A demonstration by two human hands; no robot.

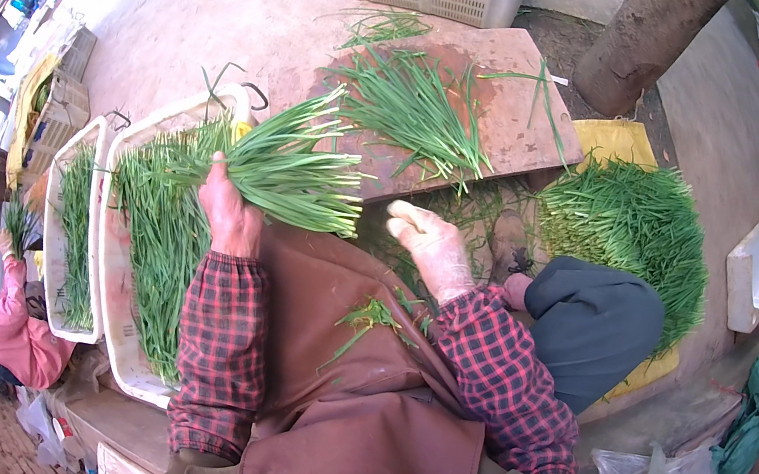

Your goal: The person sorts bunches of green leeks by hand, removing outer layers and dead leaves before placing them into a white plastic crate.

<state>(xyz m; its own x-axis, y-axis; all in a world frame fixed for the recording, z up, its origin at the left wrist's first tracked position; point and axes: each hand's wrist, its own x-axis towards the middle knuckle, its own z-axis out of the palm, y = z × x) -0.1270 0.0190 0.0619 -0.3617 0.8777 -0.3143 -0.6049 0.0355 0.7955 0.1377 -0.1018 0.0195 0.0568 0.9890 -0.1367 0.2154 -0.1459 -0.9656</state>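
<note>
Ctr-left of frame, L hand is clamped round a bunch of green stalks. R hand, ctr, curled near wooden board; can't tell if fingertips meet.

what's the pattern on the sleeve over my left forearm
The left sleeve is checked, pinkish red and black; it shows best in the head view.

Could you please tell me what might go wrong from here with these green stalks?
The bunch of green stalks fans out widely and only the left hand grips it, so outer stalks might slip free. The loose pile reaches the near edge of the board, so a nudge could knock some off. Loose blades on the apron might slide off if the person shifts.
</note>
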